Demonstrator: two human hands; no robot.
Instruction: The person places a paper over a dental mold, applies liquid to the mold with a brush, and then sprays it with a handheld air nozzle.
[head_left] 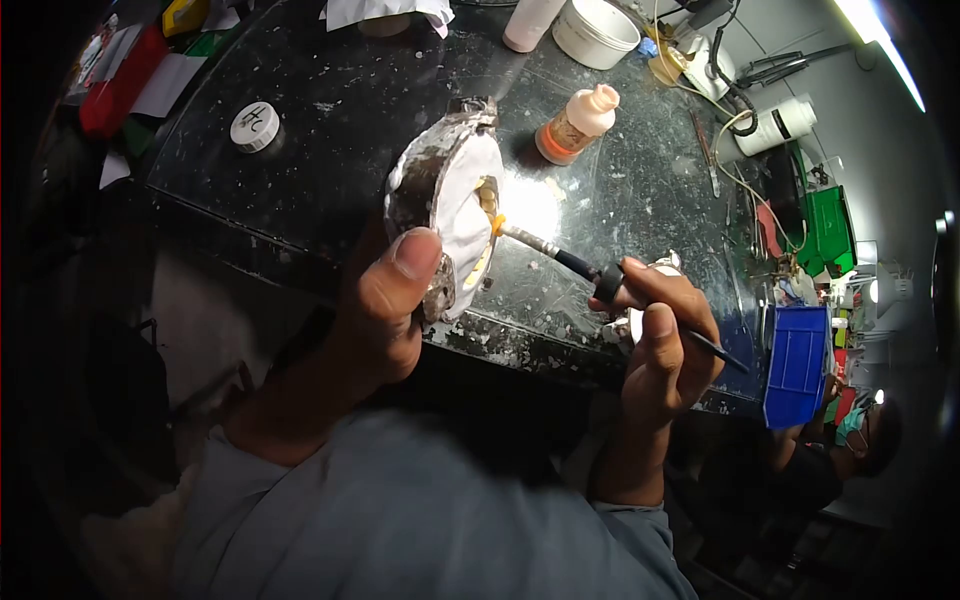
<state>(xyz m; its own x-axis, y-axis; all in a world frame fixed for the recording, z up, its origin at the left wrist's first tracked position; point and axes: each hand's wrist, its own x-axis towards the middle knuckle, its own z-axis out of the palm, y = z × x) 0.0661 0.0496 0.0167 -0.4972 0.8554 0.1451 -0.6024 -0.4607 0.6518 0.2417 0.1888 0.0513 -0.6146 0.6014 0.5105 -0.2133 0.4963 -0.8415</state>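
Note:
My left hand [388, 300] is closed on the rim of a dental flask half [415, 190], tilted up on its side. White plaster [455, 210] fills it, with yellowish tooth-like pieces [487, 195] set in a recess. Between the fingers and thumb of my right hand [670, 345] is a slim dark-handled brush [572, 262]. Its orange tip touches the plaster face beside the recess. Behind the flask stands a small plastic bottle [578, 125] with orange-pink liquid at its bottom. A white object, partly hidden, lies behind my right hand.
A marked white lid [255, 127] lies on the scuffed black bench [330, 110]. Toward the back are a white tub [596, 33] and a pinkish container [532, 22]. Blue [797, 365] and green bins [828, 232] line the right side, where another person [810, 470] sits.

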